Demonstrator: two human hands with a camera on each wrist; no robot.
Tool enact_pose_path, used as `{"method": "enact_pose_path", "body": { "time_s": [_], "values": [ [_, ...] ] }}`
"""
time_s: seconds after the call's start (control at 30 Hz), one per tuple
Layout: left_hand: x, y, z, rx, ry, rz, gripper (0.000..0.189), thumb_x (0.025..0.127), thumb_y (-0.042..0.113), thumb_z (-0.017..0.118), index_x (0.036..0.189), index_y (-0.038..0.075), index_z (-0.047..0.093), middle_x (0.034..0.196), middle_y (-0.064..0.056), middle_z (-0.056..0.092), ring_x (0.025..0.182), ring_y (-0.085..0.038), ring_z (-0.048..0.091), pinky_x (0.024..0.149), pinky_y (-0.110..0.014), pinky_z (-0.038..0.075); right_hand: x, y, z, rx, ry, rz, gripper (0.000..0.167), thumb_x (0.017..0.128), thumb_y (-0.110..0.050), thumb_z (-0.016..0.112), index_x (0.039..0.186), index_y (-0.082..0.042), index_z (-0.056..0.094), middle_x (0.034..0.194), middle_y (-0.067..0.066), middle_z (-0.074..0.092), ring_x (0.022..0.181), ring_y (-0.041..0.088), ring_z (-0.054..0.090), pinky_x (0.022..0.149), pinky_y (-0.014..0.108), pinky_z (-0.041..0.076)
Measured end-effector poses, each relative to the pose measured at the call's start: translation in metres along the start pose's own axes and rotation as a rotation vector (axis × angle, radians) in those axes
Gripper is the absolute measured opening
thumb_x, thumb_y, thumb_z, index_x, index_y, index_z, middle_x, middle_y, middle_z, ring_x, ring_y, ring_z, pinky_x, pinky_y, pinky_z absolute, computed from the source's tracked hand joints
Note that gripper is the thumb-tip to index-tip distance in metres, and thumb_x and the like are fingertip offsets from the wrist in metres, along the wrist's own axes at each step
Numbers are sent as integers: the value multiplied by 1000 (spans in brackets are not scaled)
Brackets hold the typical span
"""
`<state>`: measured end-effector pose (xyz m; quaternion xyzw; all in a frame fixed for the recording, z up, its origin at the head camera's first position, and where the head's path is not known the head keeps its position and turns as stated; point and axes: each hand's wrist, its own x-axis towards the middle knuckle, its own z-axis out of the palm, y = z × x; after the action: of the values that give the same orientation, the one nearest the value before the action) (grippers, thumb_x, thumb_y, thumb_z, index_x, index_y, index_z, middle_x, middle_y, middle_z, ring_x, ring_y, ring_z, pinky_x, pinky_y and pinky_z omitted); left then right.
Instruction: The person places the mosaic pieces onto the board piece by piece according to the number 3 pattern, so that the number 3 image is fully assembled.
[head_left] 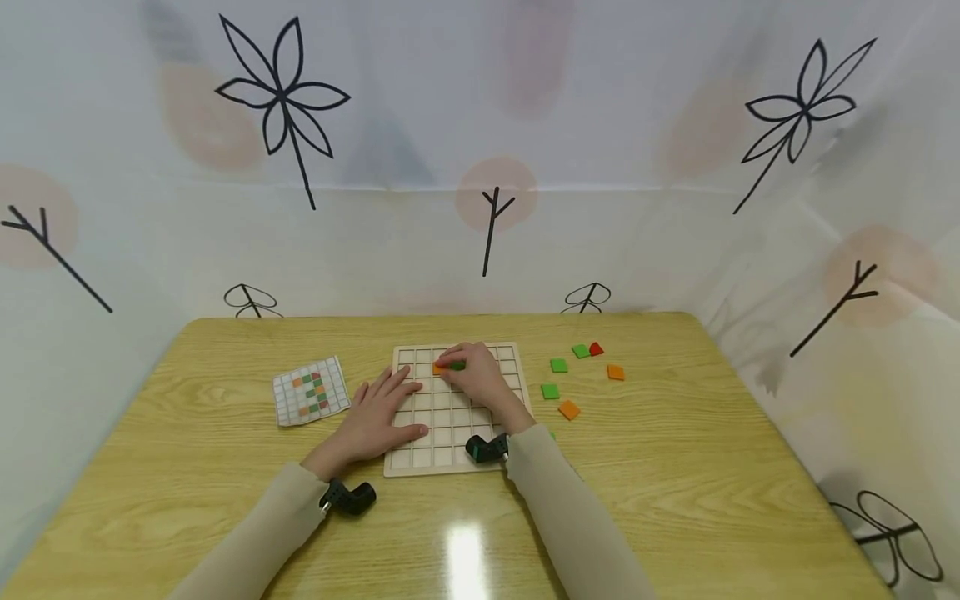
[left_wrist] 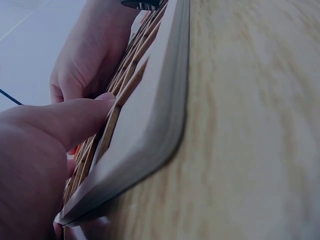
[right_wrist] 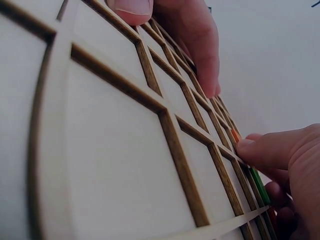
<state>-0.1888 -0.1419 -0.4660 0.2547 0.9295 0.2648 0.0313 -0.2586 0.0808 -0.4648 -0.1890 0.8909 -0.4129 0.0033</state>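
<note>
A wooden grid board (head_left: 442,435) lies on the table. My left hand (head_left: 377,419) rests across its left side with the fingers spread; in the left wrist view the left thumb (left_wrist: 82,117) lies on the grid near the board's edge. Over the upper part of the grid, my right hand (head_left: 480,377) pinches an orange tile (head_left: 437,367) between thumb and fingertips. A green tile (head_left: 457,365) sits in the grid beside it, partly covered by that hand. Low in the right wrist view, a bit of red (right_wrist: 271,216) shows behind the green tile (right_wrist: 260,186).
Left of the board lies a pattern card (head_left: 311,392) with a coloured grid. To the right are scattered green tiles (head_left: 558,365), orange tiles (head_left: 569,409) and a red piece (head_left: 596,348). A patterned cloth (head_left: 390,242) hangs behind the table (head_left: 675,467).
</note>
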Motion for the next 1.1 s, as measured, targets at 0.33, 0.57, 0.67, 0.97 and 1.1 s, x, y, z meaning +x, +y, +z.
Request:
{"method": "enact_pose_path", "body": {
  "time_s": [0.33,0.57,0.67,0.97,1.1],
  "values": [
    [-1,-3,2,0,7,-5,72,93,51,65,150,12,46,164,-11,19,151,-37,9,112,-68,7,-1,-2,-3,69,1,29,19,93,-12,72,111,-12,78,123,5,66,122,30,54,107,50,38],
    [-1,-1,0,-4,5,-3,71,93,50,65,149,11,46,164,-13,21,150,-38,10,112,-69,7,1,7,-15,217,63,68,21,96,-13,68,115,-10,76,119,3,68,99,23,62,80,40,53],
    [0,0,-1,-6,2,1,71,93,49,65,150,11,46,164,-13,21,150,-38,10,112,-69,7,-1,9,-24,218,78,67,22,95,-12,68,116,-9,76,117,4,68,99,24,61,80,40,53],
    [-1,1,-2,-7,3,12,71,93,48,65,150,10,46,164,-14,21,150,-39,10,113,-68,7,-13,25,-54,123,101,43,25,94,-9,68,118,-6,74,118,7,69,103,25,62,83,41,54],
    [-2,1,-2,-10,3,15,71,93,48,65,150,9,46,164,-14,21,150,-39,10,112,-68,7,-22,32,-68,102,113,74,25,94,-8,69,119,-5,73,118,9,69,105,27,61,83,42,54]
  ]
}}
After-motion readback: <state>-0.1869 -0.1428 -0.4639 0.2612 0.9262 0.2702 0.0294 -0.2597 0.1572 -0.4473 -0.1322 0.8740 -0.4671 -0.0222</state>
